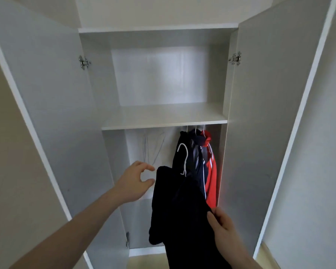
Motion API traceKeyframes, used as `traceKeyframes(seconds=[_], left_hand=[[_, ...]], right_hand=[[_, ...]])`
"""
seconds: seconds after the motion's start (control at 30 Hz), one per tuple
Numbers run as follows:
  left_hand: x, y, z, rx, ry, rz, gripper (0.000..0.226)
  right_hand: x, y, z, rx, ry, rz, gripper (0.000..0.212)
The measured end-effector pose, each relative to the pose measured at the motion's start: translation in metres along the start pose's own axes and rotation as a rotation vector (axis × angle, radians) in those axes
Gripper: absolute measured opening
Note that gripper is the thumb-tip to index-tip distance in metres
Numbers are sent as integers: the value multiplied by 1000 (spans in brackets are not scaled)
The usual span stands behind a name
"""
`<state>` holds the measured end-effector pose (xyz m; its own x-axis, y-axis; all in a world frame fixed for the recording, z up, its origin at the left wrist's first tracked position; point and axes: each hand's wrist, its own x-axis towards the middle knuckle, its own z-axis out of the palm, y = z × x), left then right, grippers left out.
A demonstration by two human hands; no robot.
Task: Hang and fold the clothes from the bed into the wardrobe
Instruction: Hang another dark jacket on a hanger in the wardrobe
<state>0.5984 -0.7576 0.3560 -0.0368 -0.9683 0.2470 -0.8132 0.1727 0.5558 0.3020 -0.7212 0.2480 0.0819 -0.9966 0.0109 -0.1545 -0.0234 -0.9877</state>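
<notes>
Right hand: right hand [222,224] at the lower right, nearest the camera, thumb and fingers curled round a fold of the dark garment [179,214].
Dark garment: navy or black cloth on a white hanger [183,161], held up in front of the lower compartment of the wardrobe [246,133]; hook free in the air, not on any rail.
Left hand: left hand [135,183] reaching forward, fingers loosely curved with thumb and forefinger apart, holding nothing; fingertips just beside the garment's left edge, contact cannot be told.
Hung clothes: dark jacket [190,150] and red jacket with white stripes [210,171] on hangers at the right of the lower compartment, touching each other, directly behind the held garment.
Shelf: white shelf [163,115] above the hanging space, bare surface showing.
Doors: left door [47,94] and right door [264,94] both swung wide.
Hinges: metal hinge [84,62] on the left, another [235,58] on the right.
Rail: hidden under the shelf edge.
</notes>
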Motion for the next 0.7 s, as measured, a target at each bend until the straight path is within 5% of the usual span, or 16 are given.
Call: traceKeyframes(seconds=[0.7], left_hand=[[312, -107, -43, 247, 24, 5, 57]], right_hand=[[274, 3, 88, -34, 133, 106, 29]])
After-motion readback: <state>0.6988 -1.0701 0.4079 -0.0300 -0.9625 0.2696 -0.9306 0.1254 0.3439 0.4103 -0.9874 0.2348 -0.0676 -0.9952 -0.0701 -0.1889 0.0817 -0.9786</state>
